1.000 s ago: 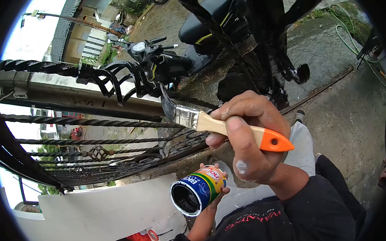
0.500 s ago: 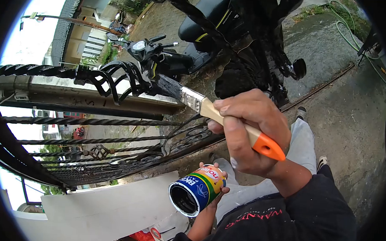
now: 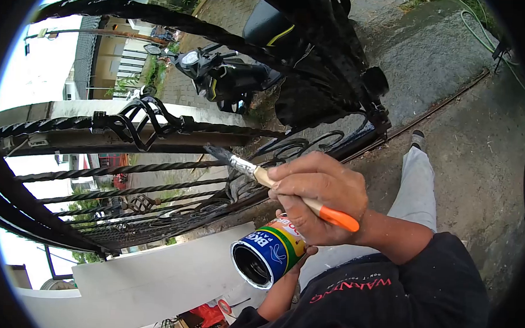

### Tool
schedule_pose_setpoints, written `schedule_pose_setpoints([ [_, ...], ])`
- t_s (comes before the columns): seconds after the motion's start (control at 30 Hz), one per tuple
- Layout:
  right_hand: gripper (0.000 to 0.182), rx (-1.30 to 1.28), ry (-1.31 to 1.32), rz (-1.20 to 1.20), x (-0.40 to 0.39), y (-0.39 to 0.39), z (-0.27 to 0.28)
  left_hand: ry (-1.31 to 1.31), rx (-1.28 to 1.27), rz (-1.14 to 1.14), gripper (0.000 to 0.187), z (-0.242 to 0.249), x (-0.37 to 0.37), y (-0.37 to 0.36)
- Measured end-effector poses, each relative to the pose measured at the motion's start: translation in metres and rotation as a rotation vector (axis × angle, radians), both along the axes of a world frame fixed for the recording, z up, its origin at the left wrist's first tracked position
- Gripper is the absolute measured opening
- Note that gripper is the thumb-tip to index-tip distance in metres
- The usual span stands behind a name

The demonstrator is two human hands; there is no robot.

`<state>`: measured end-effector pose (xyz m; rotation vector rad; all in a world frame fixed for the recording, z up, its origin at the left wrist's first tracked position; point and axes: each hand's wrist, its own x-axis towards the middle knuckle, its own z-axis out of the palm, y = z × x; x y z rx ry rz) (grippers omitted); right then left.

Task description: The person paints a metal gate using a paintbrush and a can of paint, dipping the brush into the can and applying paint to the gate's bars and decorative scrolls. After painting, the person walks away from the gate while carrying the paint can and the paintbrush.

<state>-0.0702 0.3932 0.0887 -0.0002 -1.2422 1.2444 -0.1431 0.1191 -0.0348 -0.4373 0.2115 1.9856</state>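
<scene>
Up close, a black wrought-iron gate (image 3: 156, 177) of twisted bars fills the left, with a parked scooter (image 3: 225, 74) beyond it. Below the gate's lower bars, the left hand (image 3: 302, 256) wraps a tilted open paint can (image 3: 268, 252), though its fingers are mostly hidden. Above the can, the right hand (image 3: 317, 195) closes firmly round a paintbrush (image 3: 273, 183), bristles apparently touching a bar.

An outdoor driveway at a home's entrance: a black wrought-iron sliding gate (image 3: 156, 188) on a ground rail (image 3: 435, 110), a parked scooter (image 3: 225, 77) on paving, a garden hose (image 3: 485, 33), and neighbouring houses (image 3: 112, 58) across the street.
</scene>
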Motion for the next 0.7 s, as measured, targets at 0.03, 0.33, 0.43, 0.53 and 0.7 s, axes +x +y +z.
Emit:
schedule_pose_setpoints([
  [0.03,0.011,0.050,-0.016,-0.111,-0.006,0.007,-0.005,0.031,0.076,-0.042,0.056,0.007,0.003,0.006],
  [0.33,0.011,-0.038,-0.044,-0.169,-0.010,0.020,-0.024,0.084,0.064,-0.028,0.047,0.050,0.021,0.043],
  [0.43,0.013,0.010,-0.114,0.018,-0.007,0.026,-0.026,0.057,0.155,-0.041,0.048,0.072,0.018,0.067],
  [0.53,0.010,-0.018,-0.285,-0.030,0.000,0.035,-0.034,0.129,0.130,0.017,0.052,0.088,0.014,0.081],
  [0.7,0.020,0.015,-0.076,-0.026,-0.005,0.022,-0.023,0.148,0.107,0.092,0.062,0.087,0.003,0.088],
])
